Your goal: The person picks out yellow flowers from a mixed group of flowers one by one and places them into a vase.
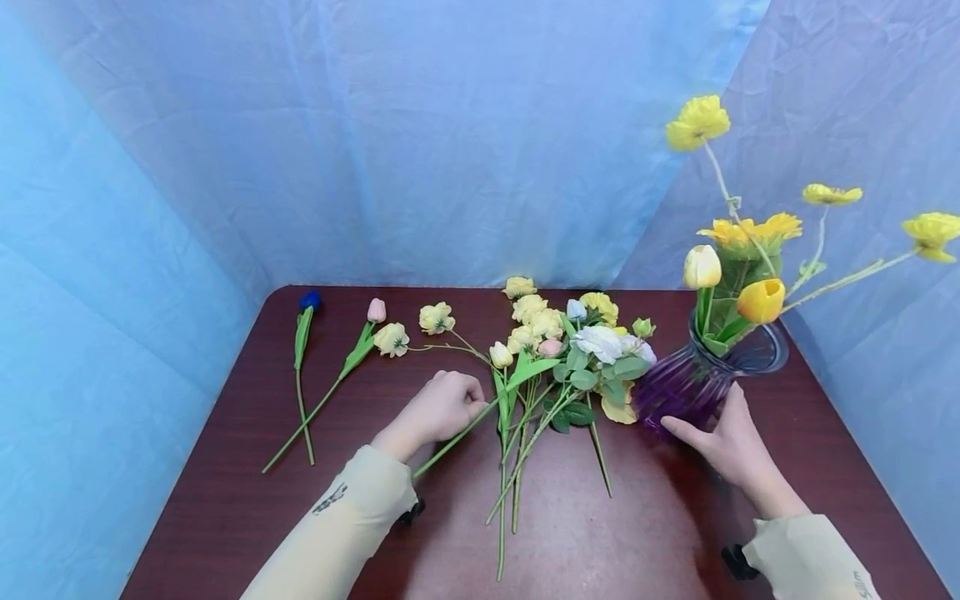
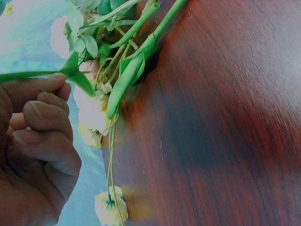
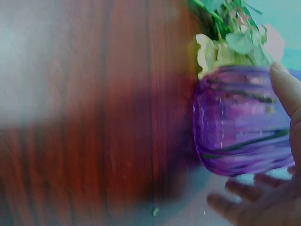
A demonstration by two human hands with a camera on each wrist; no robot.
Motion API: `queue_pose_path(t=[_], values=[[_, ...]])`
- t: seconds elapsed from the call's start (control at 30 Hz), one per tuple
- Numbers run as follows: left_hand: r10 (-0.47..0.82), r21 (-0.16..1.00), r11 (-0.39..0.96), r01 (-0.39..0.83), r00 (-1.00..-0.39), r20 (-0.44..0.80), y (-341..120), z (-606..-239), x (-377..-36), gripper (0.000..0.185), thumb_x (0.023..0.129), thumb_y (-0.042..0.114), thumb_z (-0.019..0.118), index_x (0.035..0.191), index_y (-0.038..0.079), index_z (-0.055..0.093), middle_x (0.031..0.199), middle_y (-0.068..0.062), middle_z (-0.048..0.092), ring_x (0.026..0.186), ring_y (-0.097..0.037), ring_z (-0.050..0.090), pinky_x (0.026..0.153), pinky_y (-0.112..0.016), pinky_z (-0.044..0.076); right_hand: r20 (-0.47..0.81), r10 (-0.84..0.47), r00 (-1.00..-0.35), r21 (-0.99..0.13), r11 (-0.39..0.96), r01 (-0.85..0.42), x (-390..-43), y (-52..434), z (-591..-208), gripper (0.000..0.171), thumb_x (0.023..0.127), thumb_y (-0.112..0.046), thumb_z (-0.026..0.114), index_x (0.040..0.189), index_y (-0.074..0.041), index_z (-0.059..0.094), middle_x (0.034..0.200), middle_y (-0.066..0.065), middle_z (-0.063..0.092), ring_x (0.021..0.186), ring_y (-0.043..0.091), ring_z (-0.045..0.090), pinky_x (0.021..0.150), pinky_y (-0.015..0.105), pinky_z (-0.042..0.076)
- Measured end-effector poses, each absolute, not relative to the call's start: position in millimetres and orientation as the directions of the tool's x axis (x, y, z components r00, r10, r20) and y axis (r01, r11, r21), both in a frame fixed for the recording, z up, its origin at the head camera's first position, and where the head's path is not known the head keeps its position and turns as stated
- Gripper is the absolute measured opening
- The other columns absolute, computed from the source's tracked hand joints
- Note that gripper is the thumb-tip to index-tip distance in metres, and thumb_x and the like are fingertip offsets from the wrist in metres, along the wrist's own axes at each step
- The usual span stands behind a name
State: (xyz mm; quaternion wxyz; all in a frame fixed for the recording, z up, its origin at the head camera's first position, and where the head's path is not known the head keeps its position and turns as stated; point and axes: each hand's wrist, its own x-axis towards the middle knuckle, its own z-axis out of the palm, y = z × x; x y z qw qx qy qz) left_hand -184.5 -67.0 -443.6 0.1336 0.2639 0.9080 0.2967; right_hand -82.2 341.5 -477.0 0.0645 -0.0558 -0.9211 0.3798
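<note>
My left hand pinches the green stem of a pink tulip, whose leaves and bloom reach into the flower pile. Under and beside it lie a white tulip, pale yellow blossoms and a white flower bunch with rounded leaves. On the right stands a purple ribbed glass vase, holding a white tulip, an orange tulip, a sunflower and yellow blooms. My right hand is at the vase, thumb along one side, fingers spread at the other; whether they press the glass is unclear.
A blue tulip and another pink tulip lie with stems crossed on the left of the dark wood table. Blue cloth hangs behind and at both sides. Tall yellow blooms jut well above the vase.
</note>
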Motion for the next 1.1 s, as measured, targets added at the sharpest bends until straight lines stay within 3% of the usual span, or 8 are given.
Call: queue_pose_path(t=[0.17, 0.3, 0.43, 0.53, 0.63, 0.83, 0.97, 1.1], values=[[0.543, 0.711, 0.621, 0.331, -0.836, -0.085, -82, -445, -183, 0.019, 0.095, 0.012, 0.069, 0.076, 0.014, 0.07, 0.067, 0.009, 0.061, 0.063, -0.007, 0.054, 0.07, -0.027, 0.048, 0.146, 0.36, -0.922, -0.623, 0.757, 0.197, -67, 320, -473, 0.09, 0.087, -0.038, 0.082, 0.141, 0.011, 0.031, 0.13, 0.035, 0.035, 0.116, 0.048, 0.038, 0.089, 0.063, 0.04], [0.526, 0.822, 0.542, 0.173, -0.833, -0.172, -93, -447, -180, 0.017, 0.096, 0.014, 0.068, 0.08, 0.012, 0.072, 0.068, 0.007, 0.061, 0.064, -0.009, 0.052, 0.067, -0.027, 0.046, 0.204, 0.426, -0.881, -0.571, 0.783, 0.246, -53, 303, -473, 0.064, 0.088, -0.035, 0.079, 0.119, 0.009, 0.044, 0.113, 0.028, 0.045, 0.096, 0.039, 0.048, 0.073, 0.048, 0.042], [0.51, 0.894, 0.449, 0.012, -0.824, -0.245, -101, -450, -174, 0.018, 0.096, 0.02, 0.071, 0.082, 0.008, 0.072, 0.067, 0.004, 0.059, 0.06, -0.011, 0.047, 0.062, -0.027, 0.042, 0.334, 0.191, -0.923, -0.475, 0.88, 0.01, -41, 284, -478, 0.029, 0.086, -0.014, 0.078, 0.103, -0.003, 0.057, 0.085, 0.006, 0.06, 0.07, 0.017, 0.056, 0.058, 0.037, 0.044], [0.509, 0.922, 0.378, -0.085, -0.813, -0.284, -101, -456, -171, 0.018, 0.094, 0.02, 0.074, 0.083, 0.006, 0.073, 0.06, 0.003, 0.055, 0.051, -0.012, 0.043, 0.051, -0.025, 0.036, 0.412, -0.069, -0.909, -0.377, 0.895, -0.239, -38, 263, -479, 0.021, 0.082, -0.006, 0.079, 0.097, -0.012, 0.067, 0.078, -0.007, 0.066, 0.064, 0.005, 0.059, 0.056, 0.033, 0.049], [0.524, 0.933, 0.325, -0.156, -0.791, -0.315, -97, -463, -167, 0.02, 0.093, 0.021, 0.075, 0.085, 0.004, 0.071, 0.054, 0.002, 0.051, 0.043, -0.012, 0.04, 0.043, -0.024, 0.03, 0.345, -0.19, -0.919, -0.456, 0.822, -0.341, -42, 234, -474, 0.016, 0.085, -0.006, 0.078, 0.098, -0.014, 0.073, 0.076, -0.012, 0.066, 0.062, 0.001, 0.059, 0.057, 0.028, 0.05], [0.56, 0.939, 0.293, -0.182, -0.763, -0.323, -84, -467, -160, 0.027, 0.091, 0.026, 0.078, 0.089, 0.0, 0.071, 0.05, 0.001, 0.05, 0.042, -0.01, 0.043, 0.043, -0.025, 0.033, -0.209, -0.198, -0.958, -0.879, 0.467, 0.095, -69, 182, -466, 0.029, 0.102, -0.018, 0.064, 0.123, 0.001, 0.068, 0.071, 0.004, 0.068, 0.044, 0.01, 0.055, 0.04, 0.03, 0.048], [0.563, 0.937, 0.301, -0.179, -0.759, -0.326, -77, -468, -158, 0.026, 0.092, 0.026, 0.076, 0.089, 0.0, 0.071, 0.052, 0.001, 0.052, 0.042, -0.009, 0.045, 0.043, -0.025, 0.036, -0.41, -0.21, -0.888, -0.904, 0.227, 0.363, -91, 163, -472, 0.039, 0.105, -0.018, 0.058, 0.134, 0.007, 0.059, 0.074, 0.012, 0.067, 0.044, 0.013, 0.055, 0.038, 0.028, 0.046], [0.568, 0.934, 0.311, -0.176, -0.753, -0.331, -75, -469, -155, 0.03, 0.095, 0.023, 0.073, 0.09, -0.007, 0.068, 0.054, 0.002, 0.054, 0.042, -0.008, 0.046, 0.043, -0.025, 0.037, -0.469, -0.23, -0.853, -0.883, 0.112, 0.455, -103, 153, -477, 0.038, 0.105, -0.018, 0.057, 0.133, 0.007, 0.058, 0.073, 0.01, 0.065, 0.046, 0.011, 0.054, 0.04, 0.025, 0.045]])
